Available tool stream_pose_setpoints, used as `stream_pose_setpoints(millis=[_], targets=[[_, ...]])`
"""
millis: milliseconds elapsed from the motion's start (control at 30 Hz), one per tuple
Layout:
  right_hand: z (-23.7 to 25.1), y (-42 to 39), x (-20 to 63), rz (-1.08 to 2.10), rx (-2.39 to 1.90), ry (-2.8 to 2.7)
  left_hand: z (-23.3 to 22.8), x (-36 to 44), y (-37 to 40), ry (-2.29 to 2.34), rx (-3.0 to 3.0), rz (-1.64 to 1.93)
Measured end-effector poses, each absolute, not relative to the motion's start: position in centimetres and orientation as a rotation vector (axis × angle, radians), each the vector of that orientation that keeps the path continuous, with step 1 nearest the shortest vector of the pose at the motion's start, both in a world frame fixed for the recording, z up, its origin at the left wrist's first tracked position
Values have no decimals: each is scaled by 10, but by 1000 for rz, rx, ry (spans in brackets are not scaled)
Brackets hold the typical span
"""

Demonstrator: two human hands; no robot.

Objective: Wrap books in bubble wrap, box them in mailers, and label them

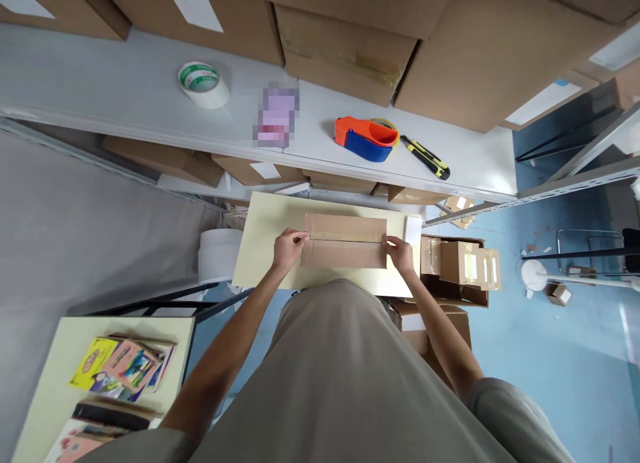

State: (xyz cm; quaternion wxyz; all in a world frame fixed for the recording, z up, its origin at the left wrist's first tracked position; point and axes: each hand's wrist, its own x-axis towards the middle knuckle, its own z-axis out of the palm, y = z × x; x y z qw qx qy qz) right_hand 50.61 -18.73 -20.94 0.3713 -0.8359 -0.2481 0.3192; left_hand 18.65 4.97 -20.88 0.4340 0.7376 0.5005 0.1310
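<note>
left hand [289, 248]: fingers pinched on the left end of the flat cardboard box [345, 240], at the taped seam
right hand [400, 252]: fingers curled over the box's right edge, gripping it
box position: lies flat on the small pale table [260, 250], in front of the person's torso, tape strip running lengthwise across its middle
shelf behind: white tape roll [203, 83], orange-blue tape dispenser [367, 138], yellow-black utility knife [426, 158] just beside it, big cartons stacked behind
floor right: open carton of small boxes [463, 263]
lower left: second table with stack of colourful books [123, 366]
risk: uneven pull from the two ends could likely skew or buckle the flattened box, or lift the tape at the seam; box could slide toward the table's near edge
</note>
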Motion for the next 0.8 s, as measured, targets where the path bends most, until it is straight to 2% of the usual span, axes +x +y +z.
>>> stream_pose_setpoints(millis=[167, 300, 433, 567, 700, 800], targets=[[-201, -188, 504, 808, -2200, -827, -203, 185, 54, 1195, 1920, 302], [-179, -181, 507, 628, -2331, -1186, -188, 193, 69, 1145, 2045, 291], [-122, -141, 524, 238, -2243, -1511, -146, 228, 100, 963, 2122, 394], [-56, -65, 545, -118, -2076, -1654, -87, 286, 127, 756, 2165, 551], [-27, 15, 555, -108, -2126, -1770, -43, 335, 132, 689, 2229, 706], [-24, 53, 553, 31, -2294, -1772, -34, 352, 126, 689, 2212, 757]])
